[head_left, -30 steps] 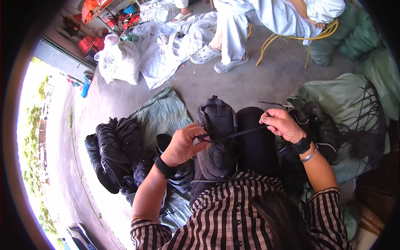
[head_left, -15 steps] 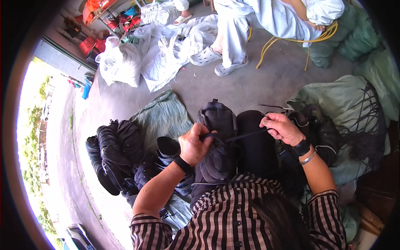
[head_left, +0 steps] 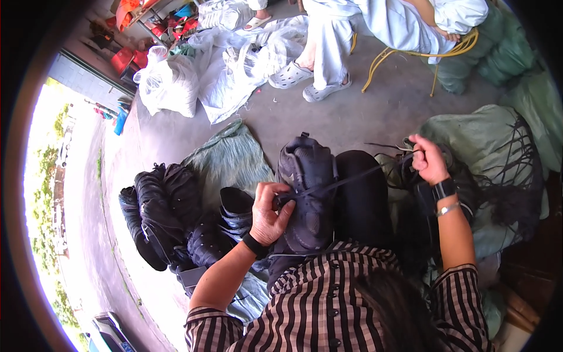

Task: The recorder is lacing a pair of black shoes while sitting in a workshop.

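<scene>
there's a stuffed white plastic bag (head_left: 171,88) near a red plastic container (head_left: 122,60), plus someone (head_left: 390,26) in pale grey holey clogs (head_left: 290,76) on a spindly yellow chair (head_left: 467,43)

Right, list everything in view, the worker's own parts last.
shoe: one, black, centre
lace: one, black, centre
stacked footwear: uncounted, black, left
loose laces: many, black, right
sacks: several, green, both sides
plastic bags: several, white, upper left
clogs: two, grey, top
seated person: one, pale-clothed, top
chair: one, yellow, upper right
clutter: uncounted, reddish, upper left
shirt: one, black-striped, bottom
left hand: one, bare, on lace
right hand: one, bare, on lace
</scene>
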A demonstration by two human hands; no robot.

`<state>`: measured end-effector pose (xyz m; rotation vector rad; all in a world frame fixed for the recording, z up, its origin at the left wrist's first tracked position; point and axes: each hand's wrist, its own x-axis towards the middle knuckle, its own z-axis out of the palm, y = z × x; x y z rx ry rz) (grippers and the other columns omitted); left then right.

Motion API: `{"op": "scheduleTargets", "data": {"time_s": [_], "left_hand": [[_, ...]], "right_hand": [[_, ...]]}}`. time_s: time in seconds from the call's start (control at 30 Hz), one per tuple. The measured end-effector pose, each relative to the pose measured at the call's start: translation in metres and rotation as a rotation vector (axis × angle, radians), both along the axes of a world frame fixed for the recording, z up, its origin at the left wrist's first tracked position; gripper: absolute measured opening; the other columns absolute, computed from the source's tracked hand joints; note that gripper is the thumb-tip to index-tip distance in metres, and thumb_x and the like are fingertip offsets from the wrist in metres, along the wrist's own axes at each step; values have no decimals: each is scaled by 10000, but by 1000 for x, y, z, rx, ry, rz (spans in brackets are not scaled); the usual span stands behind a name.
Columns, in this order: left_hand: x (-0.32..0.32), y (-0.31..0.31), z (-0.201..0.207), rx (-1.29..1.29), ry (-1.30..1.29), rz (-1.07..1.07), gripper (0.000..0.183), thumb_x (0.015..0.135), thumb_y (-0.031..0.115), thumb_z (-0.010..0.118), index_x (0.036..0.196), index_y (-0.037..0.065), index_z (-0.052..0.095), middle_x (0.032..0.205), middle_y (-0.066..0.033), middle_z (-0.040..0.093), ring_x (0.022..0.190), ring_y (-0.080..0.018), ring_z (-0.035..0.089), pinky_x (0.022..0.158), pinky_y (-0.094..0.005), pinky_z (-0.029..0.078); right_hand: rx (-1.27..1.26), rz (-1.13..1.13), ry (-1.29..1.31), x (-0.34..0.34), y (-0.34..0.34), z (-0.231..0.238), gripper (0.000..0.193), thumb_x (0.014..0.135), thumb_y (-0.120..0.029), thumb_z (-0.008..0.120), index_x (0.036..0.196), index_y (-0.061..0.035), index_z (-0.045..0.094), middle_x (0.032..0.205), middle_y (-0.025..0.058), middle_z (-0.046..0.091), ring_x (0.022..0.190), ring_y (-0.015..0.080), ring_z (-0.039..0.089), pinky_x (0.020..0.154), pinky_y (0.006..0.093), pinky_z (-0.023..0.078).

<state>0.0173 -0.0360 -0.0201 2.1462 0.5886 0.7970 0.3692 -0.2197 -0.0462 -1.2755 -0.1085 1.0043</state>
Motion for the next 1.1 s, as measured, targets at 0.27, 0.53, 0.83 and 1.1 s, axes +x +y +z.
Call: {"op": "scheduleTargets", "data": {"time_s": [0.27,0.53,0.83,1.1], "left_hand": [[-18,1,-17,-292,230,117,196,835,124,664,914,2,532,855,-96,529,669,-194,505,634,-302,448],[-14,8,-16,-450,-29,142,90,944,107,534,944,31,486,724,-23,547,620,-93,453,583,-238,400],[-6,49,30,-1191,-286,179,52,955,192,538,951,148,511,607,70,383,457,-32,282,421,-206,246],[-17,93,30,-1185,-428,301,114,960,204,541,874,134,515,607,46,421,445,-53,282,425,-219,255]], "right_hand": [[7,186,-1101,-81,30,39,223,951,-166,501,982,10,634,832,74,661,496,102,587,421,211,408],[-129,842,-475,-173,18,51,275,965,-185,485,1079,47,581,742,97,645,466,141,589,473,258,465],[46,820,-984,-147,26,54,242,735,-116,756,808,-3,555,776,75,588,681,180,586,633,302,478],[-31,724,-835,-142,38,45,219,757,-74,721,859,23,553,791,67,599,722,106,565,650,285,478]]}}
